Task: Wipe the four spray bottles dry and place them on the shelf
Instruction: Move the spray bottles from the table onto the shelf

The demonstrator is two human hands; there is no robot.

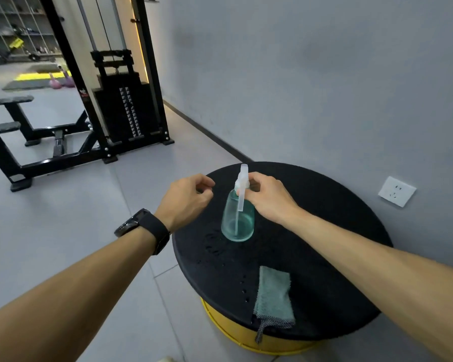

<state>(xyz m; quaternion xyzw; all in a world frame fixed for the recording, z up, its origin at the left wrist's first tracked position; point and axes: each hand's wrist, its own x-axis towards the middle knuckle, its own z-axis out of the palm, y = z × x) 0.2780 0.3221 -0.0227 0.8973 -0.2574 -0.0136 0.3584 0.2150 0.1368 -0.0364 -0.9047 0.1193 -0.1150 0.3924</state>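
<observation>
Cable weight machine (120, 100) fills upper left of frame w/ a bench frame (19, 131) beside it; grey wall takes the right side, a socket (397, 191) at mid right. Round black tabletop (324, 244) on a yellow base (220, 325) sits lower centre-right, wet drops on it. Teal cloth (273, 299) lies folded at its near edge, lower centre. Spray bottle (238, 218) stands upright mid-frame on the top, teal, clear trigger head. Right hand (270, 197) pinches the bottle's neck/head. Left hand (187, 199), watch (141, 229) on wrist, hangs just left of bottle, fingers loosely curled, holding nothing
</observation>
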